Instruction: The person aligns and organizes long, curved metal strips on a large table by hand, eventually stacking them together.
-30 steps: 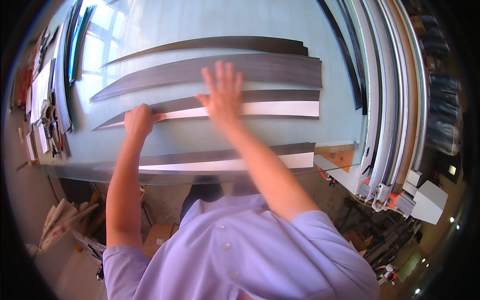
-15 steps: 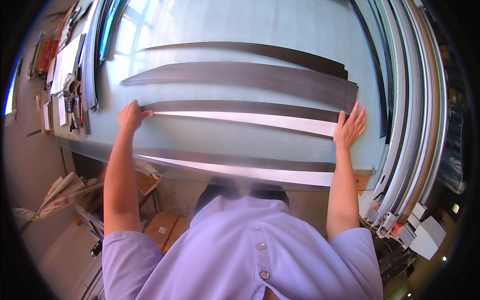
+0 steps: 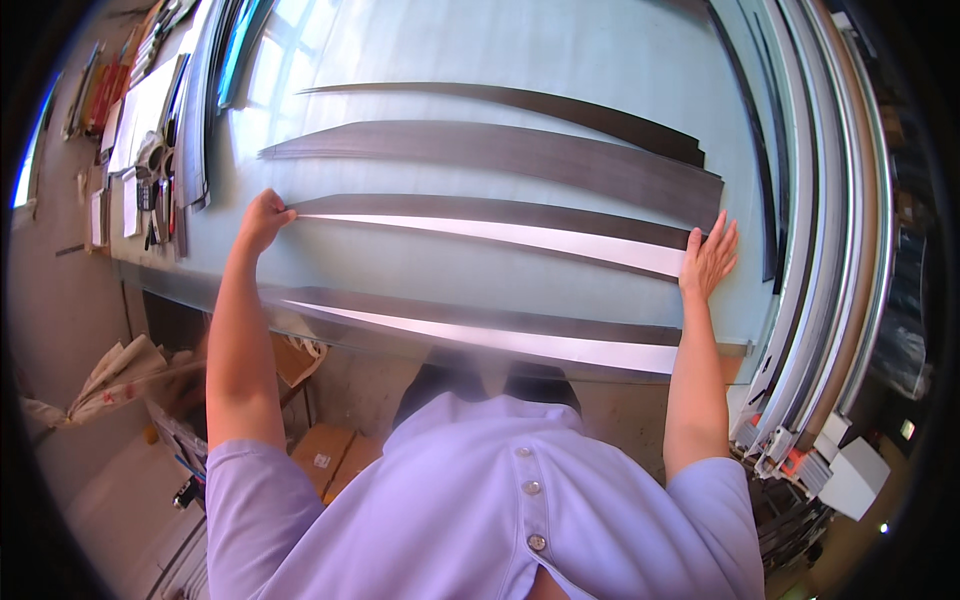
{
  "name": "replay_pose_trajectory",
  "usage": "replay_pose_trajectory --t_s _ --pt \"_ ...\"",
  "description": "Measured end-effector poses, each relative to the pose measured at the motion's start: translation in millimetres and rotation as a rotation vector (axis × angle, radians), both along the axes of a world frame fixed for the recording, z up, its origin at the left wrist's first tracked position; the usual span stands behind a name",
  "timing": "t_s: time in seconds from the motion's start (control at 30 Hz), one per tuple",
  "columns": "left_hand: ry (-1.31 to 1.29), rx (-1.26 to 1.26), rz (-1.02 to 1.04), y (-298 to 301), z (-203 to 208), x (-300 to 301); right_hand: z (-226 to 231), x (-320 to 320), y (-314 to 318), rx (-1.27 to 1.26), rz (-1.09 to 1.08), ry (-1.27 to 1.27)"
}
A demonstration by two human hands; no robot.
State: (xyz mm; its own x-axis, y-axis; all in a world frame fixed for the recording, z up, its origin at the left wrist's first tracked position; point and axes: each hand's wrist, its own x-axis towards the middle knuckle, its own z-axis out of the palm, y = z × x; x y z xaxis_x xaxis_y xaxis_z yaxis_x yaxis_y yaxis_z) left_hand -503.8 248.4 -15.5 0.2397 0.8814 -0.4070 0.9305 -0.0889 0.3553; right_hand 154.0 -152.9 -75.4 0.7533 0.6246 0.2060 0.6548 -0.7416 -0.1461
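Note:
A long dark grey strip (image 3: 480, 207) tapering to the left lies across the pale glass-like tabletop (image 3: 420, 275), with a white band (image 3: 500, 233) along its near side. My left hand (image 3: 264, 221) is closed at its narrow left tip, thumb against the fingers. My right hand (image 3: 710, 256) lies flat on the wide right end, fingers stretched out and a little apart. Farther away lie a stack of wider grey strips (image 3: 500, 155) and a darker brown-black strip (image 3: 520, 100), both tapering leftward. A similar dark and white band (image 3: 500, 332) shows along the near table edge; I cannot tell whether it is a reflection.
Long profiles and rails (image 3: 840, 230) run along the right side. At the left are scissors (image 3: 152, 158), pens, papers and more long strips (image 3: 197, 130). A cardboard box (image 3: 325, 455) and a draped cloth (image 3: 115, 370) are below the table.
My left thumb has drawn in toward the fingers at the strip's tip. The view has shifted slightly; the right hand stays flat on the strip's right end.

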Motion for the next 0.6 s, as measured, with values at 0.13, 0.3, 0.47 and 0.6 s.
replay_pose_trajectory --t_s 0.13,0.3,0.47,0.6 --pt "0.158 0.567 0.181 -48 30 53 17 18 -22 0.485 0.098 0.043" --pt "-0.209 0.555 -0.493 -142 38 185 88 -77 31 0.137 0.800 0.361" --pt "-0.212 0.405 -0.582 -164 31 242 88 -90 54 -0.057 0.870 0.395" --pt "-0.200 0.406 -0.604 -159 29 239 91 -92 49 -0.013 0.867 0.439"
